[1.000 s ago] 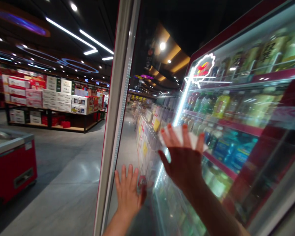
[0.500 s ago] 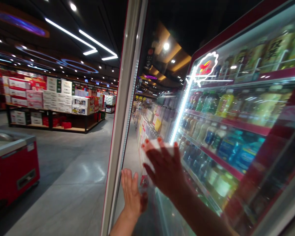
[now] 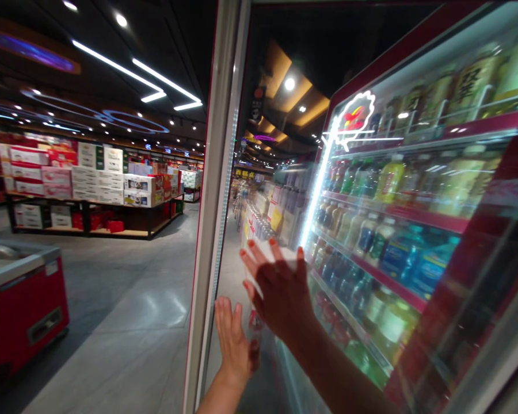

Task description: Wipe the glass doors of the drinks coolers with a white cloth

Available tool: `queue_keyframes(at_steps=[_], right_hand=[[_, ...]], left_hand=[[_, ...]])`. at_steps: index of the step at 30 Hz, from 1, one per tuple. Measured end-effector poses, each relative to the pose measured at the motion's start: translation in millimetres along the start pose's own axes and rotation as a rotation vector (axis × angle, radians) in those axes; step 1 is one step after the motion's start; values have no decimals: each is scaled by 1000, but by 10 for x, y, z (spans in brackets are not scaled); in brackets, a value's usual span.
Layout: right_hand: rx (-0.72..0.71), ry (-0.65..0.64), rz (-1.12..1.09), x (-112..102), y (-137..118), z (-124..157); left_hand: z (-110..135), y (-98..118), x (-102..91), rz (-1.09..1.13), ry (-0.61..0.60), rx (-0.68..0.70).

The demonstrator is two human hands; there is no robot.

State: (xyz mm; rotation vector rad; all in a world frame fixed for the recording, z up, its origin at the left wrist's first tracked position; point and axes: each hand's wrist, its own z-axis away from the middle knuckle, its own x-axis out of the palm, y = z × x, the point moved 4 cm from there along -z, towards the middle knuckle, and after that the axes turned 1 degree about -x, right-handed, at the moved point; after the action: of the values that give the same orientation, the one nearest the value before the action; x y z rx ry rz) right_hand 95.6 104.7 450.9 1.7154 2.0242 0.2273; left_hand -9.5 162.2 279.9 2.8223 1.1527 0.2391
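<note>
A tall glass door [image 3: 270, 368] with a pale metal frame [image 3: 218, 190] stands in front of me. My right hand [image 3: 282, 293] is raised at the glass, palm forward, fingers spread. A pale patch shows behind its fingers; whether it is a cloth or a reflection I cannot tell. Lower and to the left, my left hand [image 3: 235, 342] points its stretched fingers upward beside the frame, at or close to the glass. Neither hand is seen gripping anything. Bottled drinks [image 3: 388, 178] on lit shelves appear in the glass, partly blurred by reflections.
A red chest freezer [image 3: 23, 299] stands at the lower left. Farther back, stacked boxes [image 3: 97, 184] rest on a black-framed display shelf [image 3: 86, 218]. Grey floor [image 3: 125, 322] lies between them and the door. A bright light strip [image 3: 323, 178] shows in the glass.
My right hand has shifted slightly left, its fingers still spread. My left hand stays nearly in place. The view has moved a little, with the door frame tilting slightly.
</note>
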Motion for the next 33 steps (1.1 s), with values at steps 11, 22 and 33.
queue_keyframes(at_steps=[11,22,33], right_hand=[[216,56,167,-263,417,58],[-17,-50,-33,-119,68,698],[273,-30,198,-263,400,1368]], left_hand=[[126,-52,22,-7,-14,-47],[84,-25,-60,-30,-12,19],[-217,86,-133,-93,-226,108]])
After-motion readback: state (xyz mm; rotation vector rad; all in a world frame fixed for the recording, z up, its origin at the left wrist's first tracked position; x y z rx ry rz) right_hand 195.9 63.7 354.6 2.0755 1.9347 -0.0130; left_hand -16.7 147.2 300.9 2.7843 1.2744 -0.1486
